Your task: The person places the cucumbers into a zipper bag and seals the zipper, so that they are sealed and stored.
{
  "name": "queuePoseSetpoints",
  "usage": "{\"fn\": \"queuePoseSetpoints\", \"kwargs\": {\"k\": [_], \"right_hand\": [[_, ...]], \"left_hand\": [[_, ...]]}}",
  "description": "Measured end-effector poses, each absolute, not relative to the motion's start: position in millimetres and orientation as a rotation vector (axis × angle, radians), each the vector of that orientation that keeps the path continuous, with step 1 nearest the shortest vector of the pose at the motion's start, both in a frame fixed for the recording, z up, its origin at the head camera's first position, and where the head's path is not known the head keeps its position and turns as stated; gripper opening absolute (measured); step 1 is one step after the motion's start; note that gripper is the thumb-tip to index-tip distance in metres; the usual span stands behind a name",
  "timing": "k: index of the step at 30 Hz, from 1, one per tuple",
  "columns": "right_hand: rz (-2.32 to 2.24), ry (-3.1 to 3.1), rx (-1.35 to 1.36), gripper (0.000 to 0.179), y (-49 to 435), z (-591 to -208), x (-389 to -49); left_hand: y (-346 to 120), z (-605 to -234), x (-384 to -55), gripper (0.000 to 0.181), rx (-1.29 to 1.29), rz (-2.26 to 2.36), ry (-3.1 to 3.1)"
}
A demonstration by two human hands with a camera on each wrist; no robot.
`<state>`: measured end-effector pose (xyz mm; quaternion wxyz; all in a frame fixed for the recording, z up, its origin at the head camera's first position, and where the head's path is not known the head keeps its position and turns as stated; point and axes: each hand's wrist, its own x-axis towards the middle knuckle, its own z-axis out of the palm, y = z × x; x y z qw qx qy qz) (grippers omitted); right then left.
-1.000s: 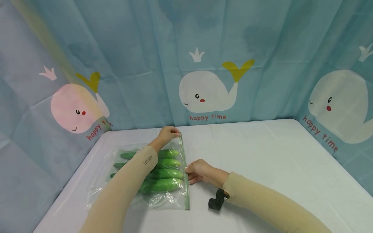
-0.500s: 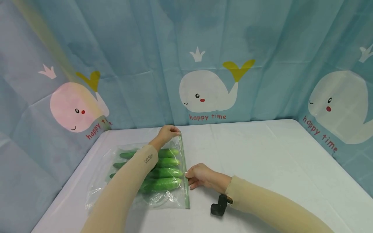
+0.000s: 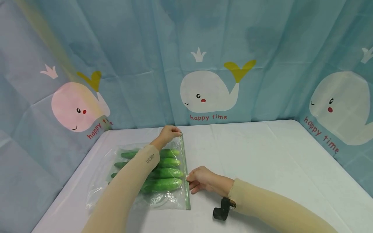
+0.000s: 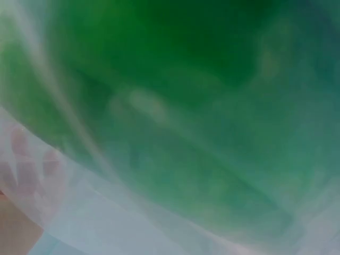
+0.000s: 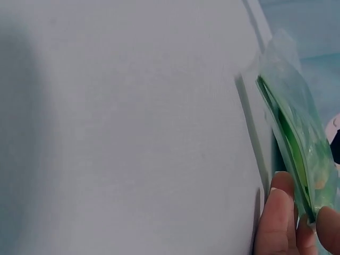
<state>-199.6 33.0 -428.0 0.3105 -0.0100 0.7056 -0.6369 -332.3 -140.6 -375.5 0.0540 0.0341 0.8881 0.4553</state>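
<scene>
A clear zip bag (image 3: 172,203) with a green closure strip (image 3: 187,197) lies on the table, the strip along its right edge. Several cucumbers (image 3: 163,185) lie side by side inside, partly hidden under the left forearm. My left hand (image 3: 168,134) pinches the far end of the strip. Lower along it, my right hand (image 3: 204,179) pinches the small white slider (image 3: 187,176) between thumb and fingers. In the right wrist view, the two edges of the bag mouth (image 5: 261,85) stand apart on the near side of the fingers. Blurred green cucumber (image 4: 175,143) fills most of the left wrist view.
A white cloth covers the table (image 3: 250,149). Blue curtains (image 3: 140,97) printed with whales stand behind it and at both sides. A small black camera (image 3: 222,209) hangs from the right wrist.
My right hand has slid along the strip toward the near end, taking the slider with it. The left hand keeps its grip at the far corner, and the bag stays nearly still.
</scene>
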Motion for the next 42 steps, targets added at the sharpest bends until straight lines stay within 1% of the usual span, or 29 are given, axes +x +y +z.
{"fn": "queuePoseSetpoints", "kwargs": {"k": [24,42], "right_hand": [[-1.678,1.845,-0.060,0.009,45,-428,-178],[-1.649,1.780,-0.085,0.007,58,-427,-151]], "left_hand": [[-129,-375,-339,0.016,0.106,1.316,2.724],[-127,-377,-346,0.015,0.063,1.282,2.741]]}}
